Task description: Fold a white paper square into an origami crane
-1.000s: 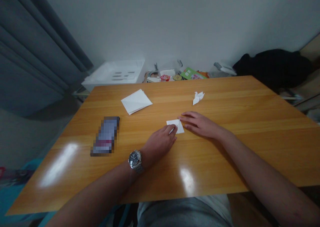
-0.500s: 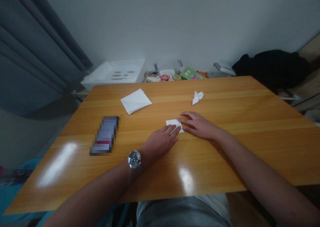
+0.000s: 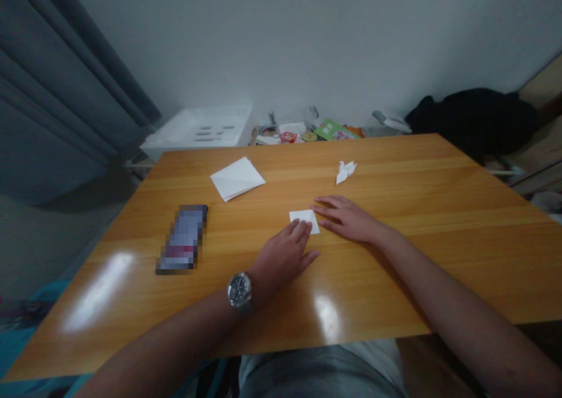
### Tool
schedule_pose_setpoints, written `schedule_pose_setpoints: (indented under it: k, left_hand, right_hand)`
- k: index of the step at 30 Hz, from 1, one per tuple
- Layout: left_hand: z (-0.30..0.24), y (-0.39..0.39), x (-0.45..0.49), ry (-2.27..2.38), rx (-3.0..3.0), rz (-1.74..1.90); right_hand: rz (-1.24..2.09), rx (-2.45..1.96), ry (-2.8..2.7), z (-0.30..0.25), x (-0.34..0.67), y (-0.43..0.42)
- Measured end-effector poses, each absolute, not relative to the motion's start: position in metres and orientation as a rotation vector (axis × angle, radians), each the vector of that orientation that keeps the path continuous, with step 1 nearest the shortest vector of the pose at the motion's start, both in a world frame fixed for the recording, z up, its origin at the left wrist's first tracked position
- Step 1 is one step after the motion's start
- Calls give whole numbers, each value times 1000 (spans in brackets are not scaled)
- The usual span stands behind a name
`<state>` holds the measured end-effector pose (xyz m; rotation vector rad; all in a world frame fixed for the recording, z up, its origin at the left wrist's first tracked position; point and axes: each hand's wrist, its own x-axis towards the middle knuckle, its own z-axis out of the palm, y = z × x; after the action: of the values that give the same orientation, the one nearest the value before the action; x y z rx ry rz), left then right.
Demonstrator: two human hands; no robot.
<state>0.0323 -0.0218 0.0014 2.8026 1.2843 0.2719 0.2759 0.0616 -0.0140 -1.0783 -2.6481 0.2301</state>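
Note:
A small folded white paper [image 3: 302, 218] lies flat in the middle of the wooden table [image 3: 395, 251]. My left hand [image 3: 285, 253], a watch on its wrist, rests flat with its fingertips pressing the paper's near edge. My right hand [image 3: 349, 218] lies flat beside it, fingers stretched out and touching the paper's right edge. Neither hand grips anything. A finished white paper crane [image 3: 345, 170] sits farther back, apart from both hands.
A stack of white paper sheets [image 3: 237, 178] lies at the back left and a phone [image 3: 183, 240] at the left. Behind the table are a white box [image 3: 199, 130], small clutter [image 3: 307, 133] and a dark garment [image 3: 474, 117]. A grey curtain [image 3: 52, 93] hangs on the left.
My left hand has flattened and slid its fingers across the paper's near edge, thumb now spread out. My right hand has barely moved.

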Motion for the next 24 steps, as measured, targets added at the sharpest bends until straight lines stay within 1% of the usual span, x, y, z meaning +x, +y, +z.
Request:
schedule_pose_setpoints:
  k: [9, 16, 24]
  left_hand:
    - [-4, -9, 23, 1328, 2803, 274]
    - [0, -14, 27, 1427, 2771, 298]
    - [-2, -14, 28, 1414, 2721, 322]
  right_hand:
    - [174, -1050, -2716, -14, 275, 53]
    - [103, -1119, -2732, -15, 269, 50]
    - [62, -1113, -2755, -11, 264, 48]
